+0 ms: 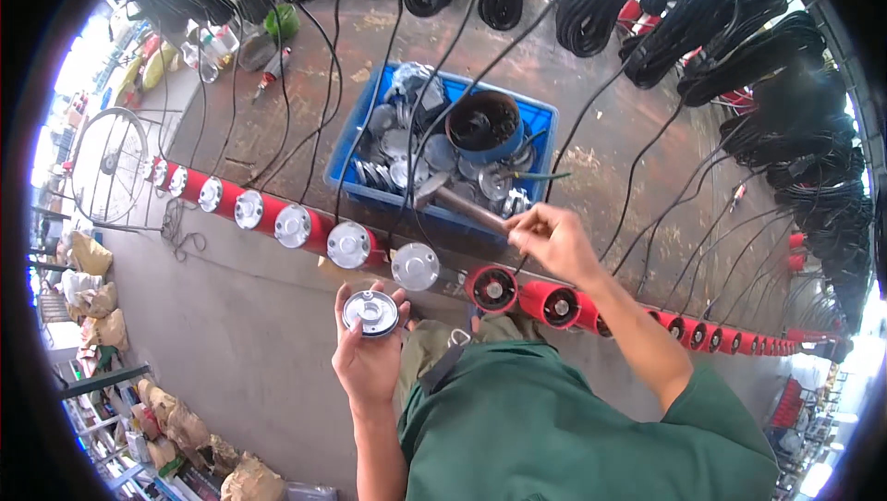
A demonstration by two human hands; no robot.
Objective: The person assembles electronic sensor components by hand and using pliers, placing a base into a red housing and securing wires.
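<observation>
Left hand [368, 362]: palm up, fingers curled part-way round the cap, held by its rim
Cap [370, 313]: round, pale metal, ringed face up, just off the near edge of the desk [370, 43]
Right hand [559, 240]: thumb and fingers closed on the hammer's handle end
Hammer [469, 210]: head over the bin's near side, apart from the cap
Handling, as judged: cap kept level and by the rim, fingers clear of its faces; hammer gripped firmly, any blow light, square and away from the left fingers
Capped housings [373, 246]: red, rowed leftward
Open housings [494, 289]: red, rowed rightward, dark insides showing
Bin [540, 124]: blue, with loose caps [397, 142] and a pot [504, 148]
Cables [601, 2]: black coils, beyond
</observation>
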